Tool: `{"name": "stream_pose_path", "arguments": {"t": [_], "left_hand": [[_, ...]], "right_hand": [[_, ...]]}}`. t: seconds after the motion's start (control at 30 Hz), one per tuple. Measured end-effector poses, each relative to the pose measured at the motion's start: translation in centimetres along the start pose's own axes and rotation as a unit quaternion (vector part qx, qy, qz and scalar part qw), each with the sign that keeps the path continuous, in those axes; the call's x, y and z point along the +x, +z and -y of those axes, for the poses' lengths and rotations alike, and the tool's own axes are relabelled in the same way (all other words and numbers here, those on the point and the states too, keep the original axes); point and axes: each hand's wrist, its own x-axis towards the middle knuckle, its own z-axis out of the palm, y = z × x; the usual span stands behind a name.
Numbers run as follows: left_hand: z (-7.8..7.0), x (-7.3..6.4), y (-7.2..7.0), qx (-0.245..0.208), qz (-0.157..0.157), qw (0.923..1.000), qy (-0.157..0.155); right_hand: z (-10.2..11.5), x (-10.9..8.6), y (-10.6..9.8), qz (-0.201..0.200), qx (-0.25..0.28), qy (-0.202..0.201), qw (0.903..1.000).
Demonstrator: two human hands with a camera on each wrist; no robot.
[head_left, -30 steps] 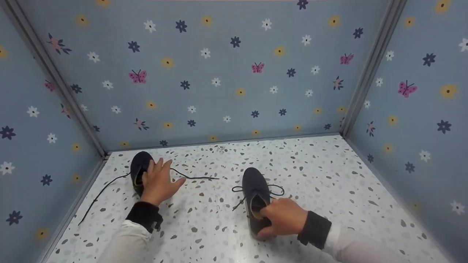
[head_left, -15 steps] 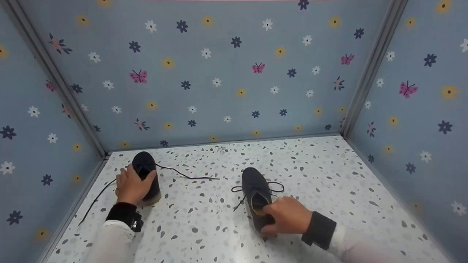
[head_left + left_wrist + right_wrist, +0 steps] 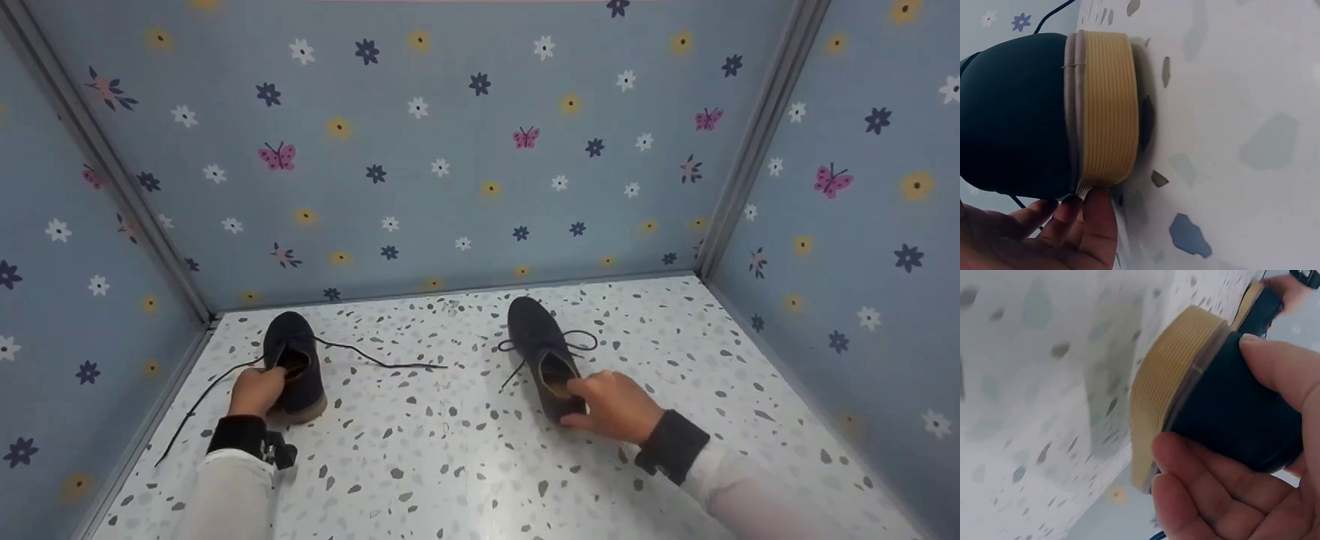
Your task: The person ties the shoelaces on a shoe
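Right hand (image 3: pixel 619 407): our fingers are gripping the tied shoe (image 3: pixel 532 337) (heel, seemingly lifted) | left hand (image 3: pixel 255 391): fingers are pinching the untied shoe (image 3: pixel 305 388) on the speckled surface (image 3: pixel 420 465) | risk: loose lace (image 3: pixel 390 366) snagging if we're dragging it

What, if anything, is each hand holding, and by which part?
Right hand: the tied lace-up shoe, by its heel. Left hand: the untied lace-up shoe, by its left side.

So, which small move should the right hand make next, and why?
Probably the right hand should ease the bow-tied shoe a little leftward, stopping short of the loose lace: it has that shoe in its grip, the left hand holds the untied shoe, and the shoes are apart.
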Motion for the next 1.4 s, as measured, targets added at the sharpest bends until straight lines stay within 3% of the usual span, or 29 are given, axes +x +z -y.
{"name": "stream_pose_path", "arguments": {"t": [0.1, 0.23, 0.43, 0.6, 0.77, 0.93, 1.1, 1.4], "left_hand": [[-0.1, 0.0, -0.1, -0.003, -0.009, 0.9999, -0.006], [-0.2, 0.0, -0.1, 0.003, -0.019, 0.9998, -0.011], [-0.2, -0.1, -0.1, 0.023, -0.033, 0.9992, -0.002], [-0.3, -0.2, -0.2, 0.020, -0.041, 0.9989, -0.009], [-0.1, -0.2, -0.3, 0.018, -0.054, 0.9983, -0.010], [-0.2, -0.4, 0.0, 0.037, -0.060, 0.9974, 0.018], [-0.9, -1.1, 0.9, 0.040, -0.048, 0.9972, 0.042], [-3.2, -3.4, 3.4, 0.051, -0.024, 0.9962, 0.066]], "right_hand": [[-1.8, 0.5, -0.1, -0.012, 0.002, 0.034, 0.9993], [-4.4, 1.3, -0.2, 0.001, 0.019, 0.089, 0.9958], [-7.6, 2.4, -0.4, 0.042, 0.057, 0.178, 0.9815], [-9.3, 3.3, -0.3, 0.055, 0.059, 0.219, 0.9723], [-10.3, 4.2, 0.0, 0.068, 0.072, 0.246, 0.9641], [-11.3, 4.4, 0.5, 0.078, 0.074, 0.265, 0.9581], [-11.4, 4.3, 0.6, 0.080, 0.075, 0.262, 0.9587], [-9.6, 3.2, -0.6, 0.078, 0.053, 0.256, 0.9621]]}}
